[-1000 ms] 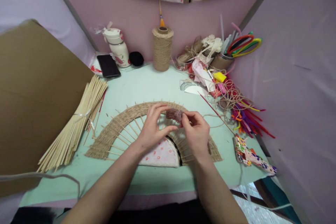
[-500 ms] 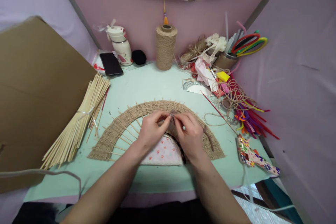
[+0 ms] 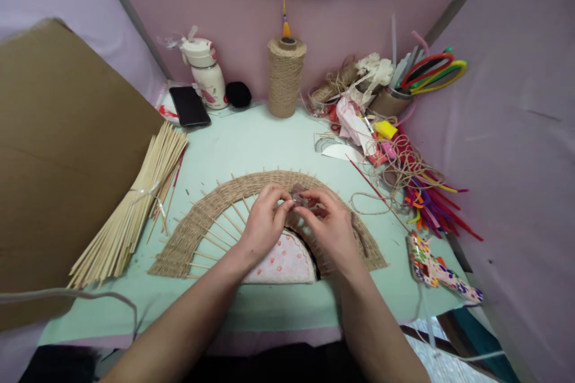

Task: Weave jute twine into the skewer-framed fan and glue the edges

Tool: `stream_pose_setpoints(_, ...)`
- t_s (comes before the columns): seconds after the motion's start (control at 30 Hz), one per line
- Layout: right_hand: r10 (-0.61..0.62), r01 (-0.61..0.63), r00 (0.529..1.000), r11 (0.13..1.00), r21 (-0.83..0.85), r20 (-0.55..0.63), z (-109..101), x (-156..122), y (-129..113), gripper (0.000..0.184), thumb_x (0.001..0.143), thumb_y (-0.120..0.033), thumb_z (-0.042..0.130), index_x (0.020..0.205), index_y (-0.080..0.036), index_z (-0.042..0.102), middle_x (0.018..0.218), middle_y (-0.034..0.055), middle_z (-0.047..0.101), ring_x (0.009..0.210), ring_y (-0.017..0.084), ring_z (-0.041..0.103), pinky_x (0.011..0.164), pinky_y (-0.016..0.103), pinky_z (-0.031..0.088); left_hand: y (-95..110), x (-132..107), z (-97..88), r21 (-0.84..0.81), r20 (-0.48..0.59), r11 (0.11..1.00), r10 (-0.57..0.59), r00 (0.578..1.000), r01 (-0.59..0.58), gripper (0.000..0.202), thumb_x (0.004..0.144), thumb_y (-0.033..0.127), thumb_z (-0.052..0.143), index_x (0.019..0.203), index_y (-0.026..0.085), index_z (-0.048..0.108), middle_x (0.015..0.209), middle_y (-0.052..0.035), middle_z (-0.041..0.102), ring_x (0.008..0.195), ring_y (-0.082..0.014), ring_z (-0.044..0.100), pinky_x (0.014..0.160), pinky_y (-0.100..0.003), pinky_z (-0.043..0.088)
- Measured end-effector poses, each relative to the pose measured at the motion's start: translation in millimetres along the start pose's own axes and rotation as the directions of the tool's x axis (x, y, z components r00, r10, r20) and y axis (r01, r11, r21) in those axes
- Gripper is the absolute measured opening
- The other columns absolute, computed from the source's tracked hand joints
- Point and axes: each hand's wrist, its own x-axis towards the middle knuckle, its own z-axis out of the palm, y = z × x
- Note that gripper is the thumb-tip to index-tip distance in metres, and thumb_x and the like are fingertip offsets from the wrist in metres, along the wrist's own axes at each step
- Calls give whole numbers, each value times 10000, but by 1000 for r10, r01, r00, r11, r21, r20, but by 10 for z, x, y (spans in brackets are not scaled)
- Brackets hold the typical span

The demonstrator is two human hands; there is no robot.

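Observation:
My left hand (image 3: 265, 218) pinches a small greyish-brown, looped piece (image 3: 297, 189), perhaps bent pipe cleaner; its exact kind is hard to make out. My right hand (image 3: 333, 226) has thumb and forefinger on the piece's right side, a little apart around it. Both hands hover over a half-round woven fan (image 3: 184, 245) made of twine on thin sticks. At its centre lies a pink flowered cloth half-circle (image 3: 281, 260) with a black edge, partly under my wrists. A brown fuzzy strip (image 3: 360, 238) rests on the fan's right side, partly hidden by my right hand.
A bundle of sticks (image 3: 130, 209) lies left beside a cardboard sheet (image 3: 76, 149). Behind stand a twine spool (image 3: 286, 81), a bottle (image 3: 209, 81) and a phone (image 3: 189, 106). At right are tangled twine, pipe cleaners (image 3: 442, 206) and a flower-patterned glue gun (image 3: 442, 272).
My right thumb and forefinger have spread and shifted their hold on the small piece, which shows more openly. My left hand keeps its pinch. The view has shifted slightly.

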Motion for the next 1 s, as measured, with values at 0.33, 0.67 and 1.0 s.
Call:
stream_pose_setpoints(0.33, 111, -110, 994, 993, 45, -18, -22, -18, -1, 88, 821, -275, 670, 884, -213, 668, 923, 21, 675, 880, 176, 642, 735, 282, 531, 20, -17, 23, -148, 142, 989, 1, 990, 20, 123, 902, 119, 462, 816, 197, 504, 1097, -75, 534, 1108, -196, 517, 963, -337, 423)
stream_pose_setpoints(0.67, -79, 66, 995, 978, -197, -58, 23, -69, -33, 109, 857, -205, 604, 752, -210, 577, 772, -2, 606, 743, 160, 591, 702, 300, 471, 35, -22, 15, -191, 177, 981, -5, 984, 40, 139, 905, 134, 457, 784, 198, 482, 1114, -78, 517, 1121, -201, 507, 1005, -363, 412)
stream_pose_setpoints(1.0, -75, 34, 989, 955, -294, -129, 85, -77, -8, 148, 790, -134, 550, 686, -222, 491, 693, -21, 544, 675, 157, 524, 652, 288, 393, 64, -50, 8, -229, 251, 973, 16, 968, 43, 154, 919, 144, 459, 777, 197, 486, 1149, -79, 499, 1173, -194, 472, 1039, -355, 379)
